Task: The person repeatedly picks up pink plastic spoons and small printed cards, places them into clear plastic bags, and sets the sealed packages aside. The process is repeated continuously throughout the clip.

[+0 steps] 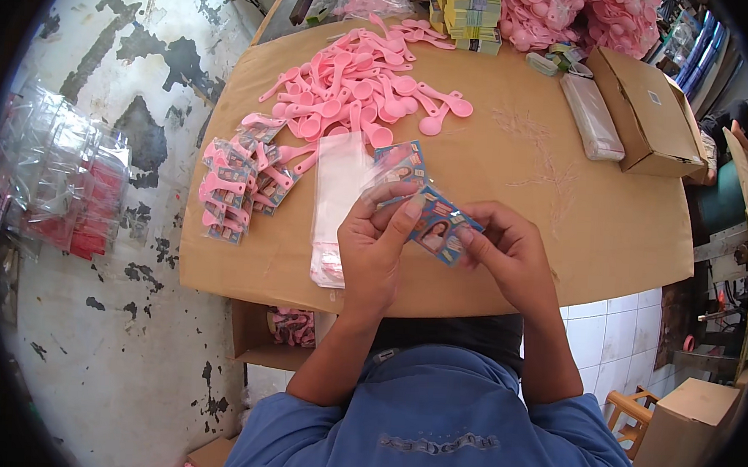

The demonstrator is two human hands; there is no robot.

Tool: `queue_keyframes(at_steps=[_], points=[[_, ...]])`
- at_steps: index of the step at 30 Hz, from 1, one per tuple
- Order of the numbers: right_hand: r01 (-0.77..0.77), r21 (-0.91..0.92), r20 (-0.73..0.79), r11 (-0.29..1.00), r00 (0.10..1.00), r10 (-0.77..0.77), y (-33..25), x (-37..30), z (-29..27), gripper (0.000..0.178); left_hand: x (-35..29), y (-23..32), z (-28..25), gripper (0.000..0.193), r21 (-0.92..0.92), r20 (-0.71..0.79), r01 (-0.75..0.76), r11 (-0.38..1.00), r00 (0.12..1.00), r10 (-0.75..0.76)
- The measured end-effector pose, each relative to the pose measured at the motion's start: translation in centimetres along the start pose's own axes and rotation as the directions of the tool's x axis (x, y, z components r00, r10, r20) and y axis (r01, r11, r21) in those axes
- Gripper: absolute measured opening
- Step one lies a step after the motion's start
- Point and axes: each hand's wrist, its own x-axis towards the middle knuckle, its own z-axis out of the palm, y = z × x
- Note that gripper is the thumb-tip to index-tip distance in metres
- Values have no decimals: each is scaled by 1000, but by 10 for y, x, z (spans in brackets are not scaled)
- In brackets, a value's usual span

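Note:
Both my hands pinch a small blue printed card (439,227) above the near middle of the table. My left hand (377,242) grips its left end, thumb on top, and my right hand (510,249) has the right end between thumb and fingers. A second blue card (401,160) shows just beyond my left fingers; whether it is held or lying there I cannot tell. Beside my left hand lies a stack of clear plastic sleeves (335,198). Pink plastic scoops (357,76) lie heaped farther back. Left of the sleeves sit several bagged scoops with cards (235,180).
The table (627,238) is covered in brown paper. At the back stand yellow bundled card stacks (468,14) and bags of pink scoops (542,18). An open cardboard box (647,112) and a packet of clear sleeves (591,118) lie at right. Below the left edge is a carton (254,333).

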Motion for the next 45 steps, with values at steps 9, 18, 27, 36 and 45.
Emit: queue_keyframes(at_steps=[9, 18, 27, 36, 45], points=[[185, 198, -136, 963, 978, -160, 28, 6, 26, 14, -7, -4, 13, 35, -7, -28, 39, 999, 999, -40], [57, 264, -16, 963, 998, -55, 29, 2, 43, 19, -8, 4, 9, 52, -58, -57, -71, 996, 996, 68], [-50, 235, -58, 971, 996, 65, 31, -11, 49, 18, -2, 19, 12, 69, -413, 77, 30, 910, 997, 2], [95, 84, -104, 992, 991, -86, 44, 4, 57, 18, -8, 6, 13, 38, -539, 41, 48, 841, 999, -31], [678, -518, 387, 521, 729, -564, 0, 17, 43, 18, 4, 26, -17, 32, -493, -214, -42, 869, 974, -75]])
